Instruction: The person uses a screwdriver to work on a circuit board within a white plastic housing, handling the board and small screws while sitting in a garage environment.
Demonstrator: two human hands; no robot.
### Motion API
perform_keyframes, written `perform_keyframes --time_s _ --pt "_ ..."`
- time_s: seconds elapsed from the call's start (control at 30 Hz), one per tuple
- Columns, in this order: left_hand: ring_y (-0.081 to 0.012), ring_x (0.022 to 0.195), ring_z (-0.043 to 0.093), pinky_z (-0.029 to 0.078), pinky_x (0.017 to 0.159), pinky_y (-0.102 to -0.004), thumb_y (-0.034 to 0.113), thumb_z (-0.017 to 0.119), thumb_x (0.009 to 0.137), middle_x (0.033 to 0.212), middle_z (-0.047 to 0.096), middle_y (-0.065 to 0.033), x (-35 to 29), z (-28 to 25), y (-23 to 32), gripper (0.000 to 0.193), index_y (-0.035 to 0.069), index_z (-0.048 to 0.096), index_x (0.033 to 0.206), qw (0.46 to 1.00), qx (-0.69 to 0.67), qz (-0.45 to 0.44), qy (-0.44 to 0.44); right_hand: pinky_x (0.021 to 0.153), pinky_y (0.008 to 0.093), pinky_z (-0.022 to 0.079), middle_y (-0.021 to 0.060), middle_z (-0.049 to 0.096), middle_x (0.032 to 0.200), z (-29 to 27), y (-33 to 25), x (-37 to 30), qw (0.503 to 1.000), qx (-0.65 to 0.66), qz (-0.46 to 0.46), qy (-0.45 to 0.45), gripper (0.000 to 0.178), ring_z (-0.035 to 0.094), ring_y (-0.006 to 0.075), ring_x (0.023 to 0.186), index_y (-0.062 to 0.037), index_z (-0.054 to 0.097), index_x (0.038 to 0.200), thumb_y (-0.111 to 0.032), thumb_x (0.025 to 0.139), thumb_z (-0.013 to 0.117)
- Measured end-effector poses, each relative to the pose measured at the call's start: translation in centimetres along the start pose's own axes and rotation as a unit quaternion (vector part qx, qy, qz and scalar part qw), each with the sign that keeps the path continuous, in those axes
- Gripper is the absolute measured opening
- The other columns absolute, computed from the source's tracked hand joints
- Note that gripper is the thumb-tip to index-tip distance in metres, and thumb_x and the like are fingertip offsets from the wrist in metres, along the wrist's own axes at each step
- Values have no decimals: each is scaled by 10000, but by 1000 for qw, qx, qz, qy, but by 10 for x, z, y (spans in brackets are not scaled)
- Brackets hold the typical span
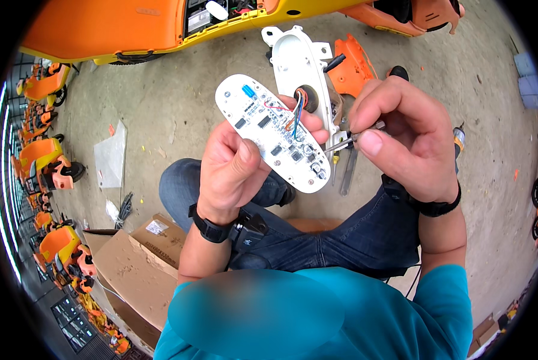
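Note:
My left hand (236, 162) grips a white, elongated oval circuit board (275, 129), component side up, with the thumb on its near edge and fingers behind. Thin coloured wires (297, 117) run from its middle toward a round dark opening with orange wire in a white plastic housing (293, 57), which lies beyond the board. In my right hand (407, 135), thumb and forefinger pinch a thin metal rod (341, 145), like a screwdriver bit. Its tip is beside the board's right edge; whether they touch, I cannot tell. The rod's other end is partly hidden by the fingers.
An orange-and-yellow vehicle body (131, 30) spans the far side. An orange plastic panel (350, 66) and a yellow-handled screwdriver (459, 138) lie on the concrete floor. An opened cardboard box (134, 258) stands at my left, with several orange vehicles beyond it.

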State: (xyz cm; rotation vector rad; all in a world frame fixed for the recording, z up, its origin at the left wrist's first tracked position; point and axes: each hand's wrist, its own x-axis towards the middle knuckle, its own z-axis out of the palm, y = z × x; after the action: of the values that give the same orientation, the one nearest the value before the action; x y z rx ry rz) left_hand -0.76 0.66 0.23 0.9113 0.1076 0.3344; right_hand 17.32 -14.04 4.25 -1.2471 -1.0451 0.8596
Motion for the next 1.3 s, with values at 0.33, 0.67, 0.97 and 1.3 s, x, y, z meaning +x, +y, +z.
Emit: perform_keyframes --time_s 0.33,0.67,0.97,1.3 --pt "-354 1166 552 442 994 -478 341 619 898 1248 546 -245 1 -2 -1 646 -53 373 1348 1000 -22 8 -20 708 250 417 87 565 861 5 -5 1 999 25 14 27 151 522 145 771 15 570 914 -40 784 622" --pt "-382 982 642 539 854 -503 371 751 761 1059 620 -261 0 19 8 691 -54 459 1221 992 -61 -33 104 596 218 410 87 621 844 0 -3 1 999 3 -50 14 156 546 112 685 17 645 931 -2 779 672" --pt "-314 1156 564 445 992 -431 320 643 885 1197 586 -226 -4 2 3 655 -77 377 1335 999 -34 -24 11 541 216 387 70 613 821 2 1 4 997 -40 -65 15 146 515 98 601 -6 652 909 -30 773 701" --pt "-306 1161 559 445 995 -435 280 626 899 1211 577 -227 -2 2 0 616 -86 381 1329 1000 -21 0 -5 522 215 374 28 604 768 3 3 5 994 -82 -71 -8 107 496 82 577 -13 643 907 -46 809 673"
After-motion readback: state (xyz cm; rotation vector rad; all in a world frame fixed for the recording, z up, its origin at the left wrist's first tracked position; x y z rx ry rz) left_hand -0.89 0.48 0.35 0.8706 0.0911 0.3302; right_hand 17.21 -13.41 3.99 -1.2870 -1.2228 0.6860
